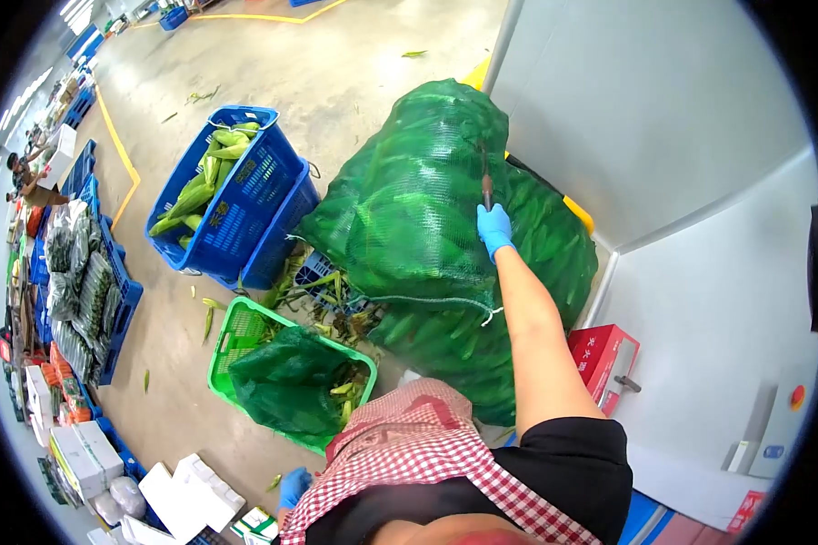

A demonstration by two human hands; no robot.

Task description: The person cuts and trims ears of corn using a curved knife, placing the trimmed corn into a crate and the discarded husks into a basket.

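My right hand [494, 228], in a blue glove, is closed round a slim tool with a brownish handle [487, 189]. Its thin far end lies against a big green mesh sack [418, 200]; the exact kind of tool does not show. The sack bulges with green contents and rests on more filled green sacks [454, 350]. Low at my left side, my left hand [294, 488], also blue-gloved, hangs partly behind my checked apron, its fingers unclear. Between my hands stands a light green crate [236, 336] with a dark green mesh bag [291, 377] draped in it and corn husks.
A blue crate [264, 195] of unhusked corn is stacked on another crate at the left. Husk scraps lie on the floor. Grey wall panels [645, 118] and a red box [600, 363] border the right. Pallets of goods and a person [41, 182] are far left.
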